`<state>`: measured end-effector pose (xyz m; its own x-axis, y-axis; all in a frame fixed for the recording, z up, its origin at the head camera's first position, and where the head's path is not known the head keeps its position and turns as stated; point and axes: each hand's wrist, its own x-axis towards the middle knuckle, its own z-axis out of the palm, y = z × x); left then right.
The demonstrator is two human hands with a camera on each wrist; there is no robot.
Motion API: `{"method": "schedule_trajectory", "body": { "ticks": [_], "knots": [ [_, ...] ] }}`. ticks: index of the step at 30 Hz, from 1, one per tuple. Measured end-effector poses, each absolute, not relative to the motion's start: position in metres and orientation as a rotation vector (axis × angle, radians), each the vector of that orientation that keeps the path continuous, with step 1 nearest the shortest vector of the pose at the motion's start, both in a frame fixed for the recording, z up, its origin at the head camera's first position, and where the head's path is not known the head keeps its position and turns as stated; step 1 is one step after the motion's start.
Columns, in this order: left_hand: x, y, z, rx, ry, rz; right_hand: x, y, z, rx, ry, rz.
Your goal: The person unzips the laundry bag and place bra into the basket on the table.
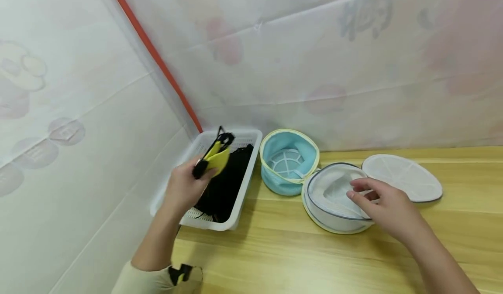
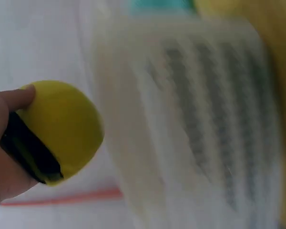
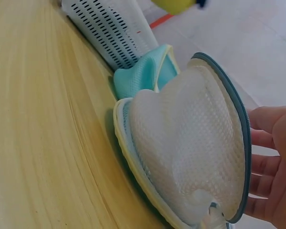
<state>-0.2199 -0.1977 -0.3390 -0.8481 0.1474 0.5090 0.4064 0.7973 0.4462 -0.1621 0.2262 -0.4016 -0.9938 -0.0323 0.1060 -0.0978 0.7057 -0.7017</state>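
Observation:
My left hand (image 1: 188, 185) is raised over the white plastic basket (image 1: 245, 182) and pinches a yellow, rounded cloth piece (image 1: 218, 158) with a black band and black cords. In the left wrist view, the yellow piece (image 2: 69, 129) bulges out beyond the thumb. Black stringy items (image 1: 225, 189) fill the basket. On the right, my right hand (image 1: 387, 200) hovers at the opening of a white mesh bag (image 1: 334, 213) with a dark rim, fingers loosely bent and holding nothing. In the right wrist view, its fingers (image 3: 264, 164) are beside that rim; contact cannot be told.
A teal mesh bag (image 1: 280, 185) with a yellow rim stands open between basket and white bag. Behind the right hand lies a flat white mesh lid (image 1: 401, 176). The wooden table (image 1: 275, 259) meets plastic-sheeted walls (image 1: 314, 67) at back and left.

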Motion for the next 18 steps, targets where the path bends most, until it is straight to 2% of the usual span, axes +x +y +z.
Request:
{"method": "schedule_trajectory", "body": {
  "ticks": [4, 8, 18],
  "knots": [
    [-0.222, -0.242, -0.363, -0.284, -2.829, -0.536, -0.164, 0.222, -0.404, 0.120, -2.822, 1.179],
    [-0.223, -0.264, -0.382, -0.251, -3.184, -0.468, -0.163, 0.223, -0.406, 0.106, -2.827, 1.165],
    [-0.224, -0.254, -0.376, -0.304, -3.159, -0.515, -0.156, 0.241, -0.404, 0.043, -2.770, 1.033]
  ]
}}
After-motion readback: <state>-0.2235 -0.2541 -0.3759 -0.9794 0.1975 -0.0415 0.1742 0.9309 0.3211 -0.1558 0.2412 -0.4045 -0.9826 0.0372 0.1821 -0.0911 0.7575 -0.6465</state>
